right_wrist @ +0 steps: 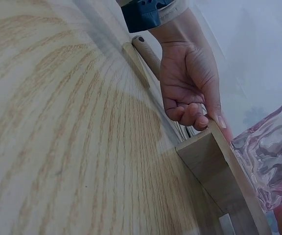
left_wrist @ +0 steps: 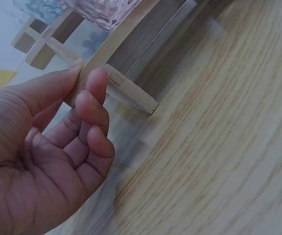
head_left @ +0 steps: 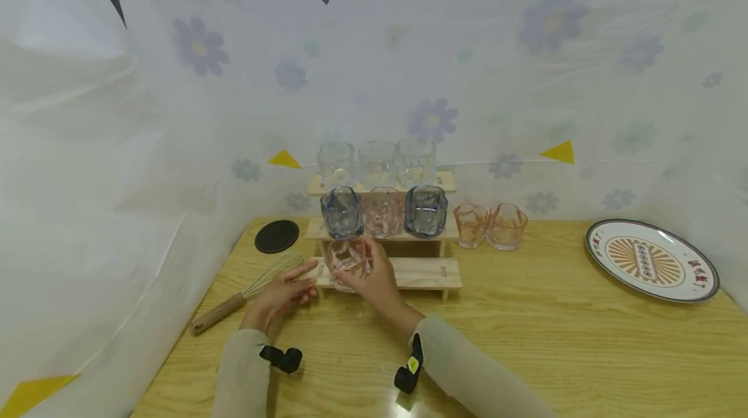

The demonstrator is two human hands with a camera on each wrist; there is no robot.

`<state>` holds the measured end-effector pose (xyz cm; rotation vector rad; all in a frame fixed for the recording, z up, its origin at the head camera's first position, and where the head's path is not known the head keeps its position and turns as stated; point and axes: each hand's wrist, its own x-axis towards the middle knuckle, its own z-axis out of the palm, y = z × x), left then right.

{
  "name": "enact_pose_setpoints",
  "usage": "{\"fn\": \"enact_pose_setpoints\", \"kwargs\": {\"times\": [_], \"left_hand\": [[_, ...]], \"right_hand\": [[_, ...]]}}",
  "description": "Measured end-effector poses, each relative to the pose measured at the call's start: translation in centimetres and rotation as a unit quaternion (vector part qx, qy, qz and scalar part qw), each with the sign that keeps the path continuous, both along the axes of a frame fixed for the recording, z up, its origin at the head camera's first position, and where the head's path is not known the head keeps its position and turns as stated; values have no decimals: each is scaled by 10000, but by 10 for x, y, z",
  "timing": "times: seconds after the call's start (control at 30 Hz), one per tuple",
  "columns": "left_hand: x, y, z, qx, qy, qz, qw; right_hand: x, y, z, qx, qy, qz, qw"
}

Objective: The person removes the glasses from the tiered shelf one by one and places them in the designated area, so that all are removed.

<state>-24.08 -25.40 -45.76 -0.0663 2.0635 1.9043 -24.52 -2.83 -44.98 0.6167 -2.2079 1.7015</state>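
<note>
My right hand (head_left: 381, 282) grips a clear pinkish glass (head_left: 346, 258) at the left end of the lowest tier of a wooden stepped rack (head_left: 423, 270). In the right wrist view the wavy-sided glass (right_wrist: 266, 156) stands on the board or just over it; I cannot tell which. My left hand (head_left: 283, 293) pinches the left end of that same tier between thumb and forefinger, its other fingers loosely bent. On the middle tier, a pink glass (head_left: 382, 212) sits between two blue glasses, one left (head_left: 341, 212) and one right (head_left: 426, 211).
Three clear glasses (head_left: 377, 163) line the top tier. Two pink-orange glasses (head_left: 506, 228) stand right of the rack. A whisk (head_left: 230, 307) and a black round coaster (head_left: 277, 236) lie on the left. A patterned oval plate (head_left: 651, 261) lies far right on the wooden table (head_left: 555, 340).
</note>
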Motion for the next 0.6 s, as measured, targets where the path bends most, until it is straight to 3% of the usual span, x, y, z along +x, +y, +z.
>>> {"fn": "enact_pose_setpoints", "kwargs": {"times": [0.37, 0.6], "left_hand": [[0, -3, -2, 70, 50, -85, 9999], [-1, -3, -1, 25, 24, -117, 9999]], "right_hand": [[9, 17, -2, -82, -185, -37, 9998], [24, 39, 11, -253, -403, 50, 9989]]}}
